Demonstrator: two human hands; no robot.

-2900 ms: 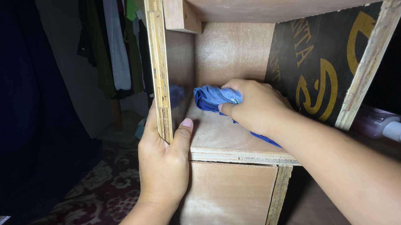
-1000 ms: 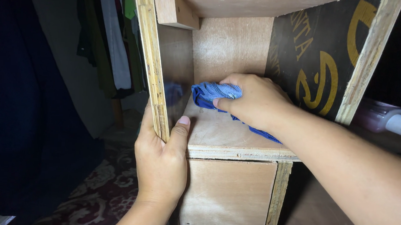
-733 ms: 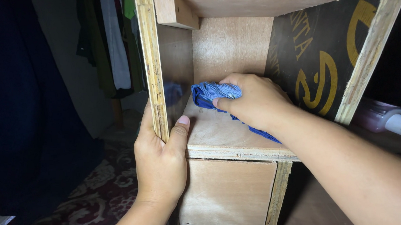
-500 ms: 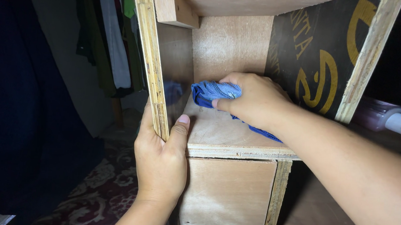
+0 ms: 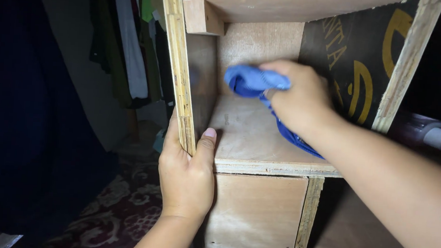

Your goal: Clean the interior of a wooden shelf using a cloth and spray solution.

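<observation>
Right hand (image 5: 298, 98): fingers curled tight around a bunched blue cloth (image 5: 253, 81), pressing it at the compartment's rear wall, just above the shelf board (image 5: 245, 136).
Left hand (image 5: 187, 173): fingers and thumb clamped on the plywood side panel (image 5: 180, 70), steadying the unit.
Cloth position: ahead of the right fingers, a tail trailing under the wrist.
Technique: judged sound to keep flat pressure, work into the rear corner, and gather the loose tail.
Nearby: dark lettered panel (image 5: 357, 61) right of the fingers; hanging clothes (image 5: 128, 42) beyond the left hand.
</observation>
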